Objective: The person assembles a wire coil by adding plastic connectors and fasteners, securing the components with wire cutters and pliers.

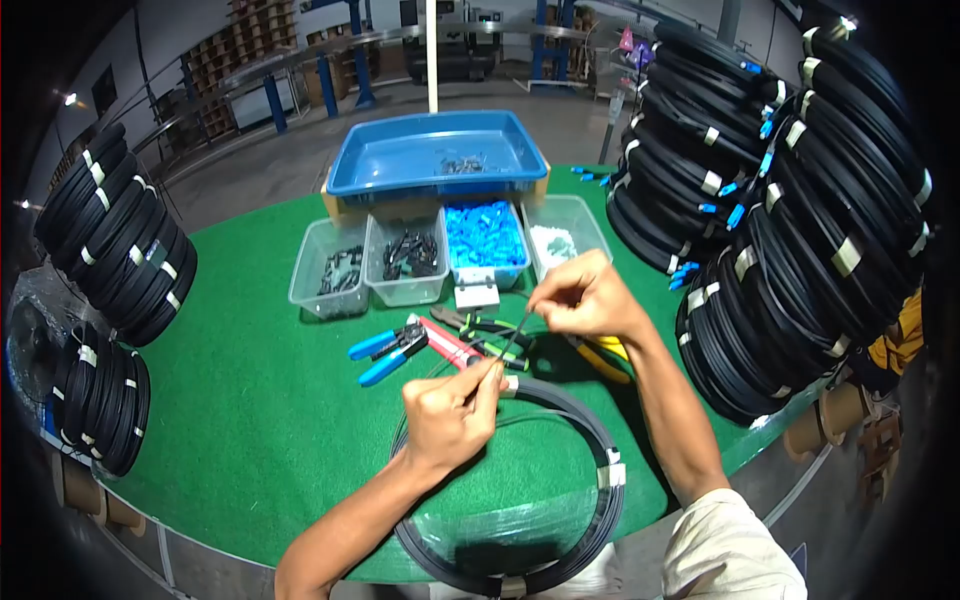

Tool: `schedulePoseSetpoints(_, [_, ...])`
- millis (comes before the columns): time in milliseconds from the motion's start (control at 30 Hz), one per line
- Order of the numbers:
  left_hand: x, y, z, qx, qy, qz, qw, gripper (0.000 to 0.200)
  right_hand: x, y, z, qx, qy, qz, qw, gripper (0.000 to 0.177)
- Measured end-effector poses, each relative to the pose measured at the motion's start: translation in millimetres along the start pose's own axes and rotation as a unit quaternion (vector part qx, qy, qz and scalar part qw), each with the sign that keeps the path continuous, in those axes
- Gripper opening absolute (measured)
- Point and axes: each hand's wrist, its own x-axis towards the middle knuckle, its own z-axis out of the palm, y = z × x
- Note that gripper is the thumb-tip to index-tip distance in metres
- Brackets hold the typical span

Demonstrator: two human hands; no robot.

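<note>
Left hand (450, 410): centre of my view; fingers (487, 385) pinched closed on the cable end (514, 338).
Right hand (590, 298): just up and right; fingers closed on the same cable end, higher up.
Coil (600, 450): black, flat on the green tabletop (260, 420), bottom centre, beneath the left hand.
Pliers (388, 350): blue-handled, left of the hands.
Bins (405, 262): I count four, upper centre, below the tray (435, 155).
Stacks (800, 200): taped coils, right edge.

Four bins (306, 288) (all clear), one blue tray (346, 168).
</note>
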Motion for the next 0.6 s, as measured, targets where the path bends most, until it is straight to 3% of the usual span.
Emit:
schedulePoseSetpoints(167, [0.4, -6.1, -3.9, 0.019, -0.022, 0.016, 0.999, 0.013, -3.6, -5.4, -4.6, 0.057, -0.035, 0.038, 0.997, 0.014])
schedulePoseSetpoints(333, [0.3, -6.5, -2.5, 0.043, -0.022, 0.051, 0.997, 0.014, -3.8, -11.6, -7.9, -0.054, -0.052, 0.025, 0.997, 0.018])
schedulePoseSetpoints(600, [-0.8, -7.5, -1.4, 0.064, -0.012, 0.111, 0.992, 0.016, -2.6, -18.6, -5.4, -0.097, -0.061, -0.003, 0.993, 0.016])
